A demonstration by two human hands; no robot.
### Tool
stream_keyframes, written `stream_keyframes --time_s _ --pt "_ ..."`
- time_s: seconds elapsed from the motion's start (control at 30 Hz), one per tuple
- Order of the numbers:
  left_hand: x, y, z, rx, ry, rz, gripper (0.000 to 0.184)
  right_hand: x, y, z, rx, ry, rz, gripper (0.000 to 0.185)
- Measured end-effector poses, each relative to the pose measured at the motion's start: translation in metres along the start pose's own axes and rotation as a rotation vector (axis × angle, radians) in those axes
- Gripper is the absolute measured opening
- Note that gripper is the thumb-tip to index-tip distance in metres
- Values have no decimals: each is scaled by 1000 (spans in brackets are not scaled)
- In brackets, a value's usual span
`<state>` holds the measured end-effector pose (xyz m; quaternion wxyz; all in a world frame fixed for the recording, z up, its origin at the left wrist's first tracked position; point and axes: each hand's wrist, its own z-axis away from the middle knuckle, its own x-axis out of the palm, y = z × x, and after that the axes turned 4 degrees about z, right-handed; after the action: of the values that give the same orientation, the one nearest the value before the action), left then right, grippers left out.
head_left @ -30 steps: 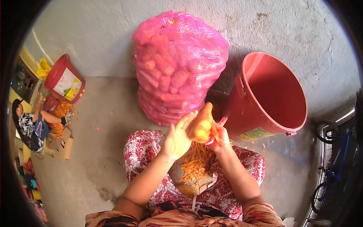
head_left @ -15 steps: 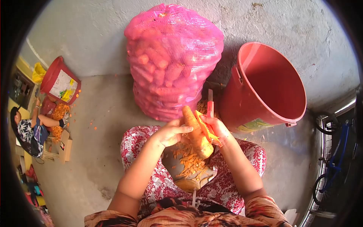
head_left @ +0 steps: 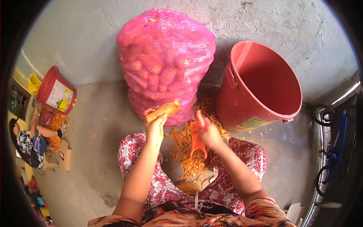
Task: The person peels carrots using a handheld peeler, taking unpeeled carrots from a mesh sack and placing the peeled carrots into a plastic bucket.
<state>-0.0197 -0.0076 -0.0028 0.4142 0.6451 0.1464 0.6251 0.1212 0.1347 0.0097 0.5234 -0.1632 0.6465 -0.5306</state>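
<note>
My left hand (head_left: 154,126) grips a carrot (head_left: 168,109), raised in front of the lower part of a pink mesh sack (head_left: 166,49) full of carrots. My right hand (head_left: 211,135), smeared by motion, is closed on an orange peeler (head_left: 198,140). A slim red handle (head_left: 200,118) also sticks up from that hand; its blade cannot be made out. Orange peelings (head_left: 191,162) lie on the floor between my legs, below both hands. The two hands are apart, the right one over the peelings.
To the right of the sack stands a large red bucket (head_left: 261,87). At far left a person (head_left: 28,136) sits near another red bucket (head_left: 56,90), more peelings (head_left: 57,123) and a cardboard box (head_left: 65,156). A blue bicycle (head_left: 340,140) is at the right edge.
My left hand has swung up and left with the carrot, its end turned to the right. My right hand has moved slightly down and left, tilting the peeler downward, away from the carrot.
</note>
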Motion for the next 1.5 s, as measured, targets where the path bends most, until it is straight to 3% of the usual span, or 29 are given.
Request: stream_keyframes --time_s 0.1,0.13,0.27,0.5,0.6,0.8,1.4,1.5 --pt "8 -2 4 19 14 -17 40 27 -2 7 -33 -103 71 21" --pt "11 -4 7 30 26 -36 40 28 -11 7 83 -146 61 19" --pt "16 -16 18 138 -35 -86 38 32 -15 2 116 -151 56 14" --pt "23 -11 21 25 12 3 38 32 -7 -1 72 -193 11 19" --pt "24 -10 23 14 15 12 38 48 17 -9 49 -157 -5 21" --pt "23 -14 27 23 55 -19 37 41 12 -16 206 -103 328 24" --pt "18 -26 30 -7 133 -117 38 47 38 -32 367 2 471 21" --pt "19 -28 31 -14 127 -135 38 47 48 -32 329 7 474 29"
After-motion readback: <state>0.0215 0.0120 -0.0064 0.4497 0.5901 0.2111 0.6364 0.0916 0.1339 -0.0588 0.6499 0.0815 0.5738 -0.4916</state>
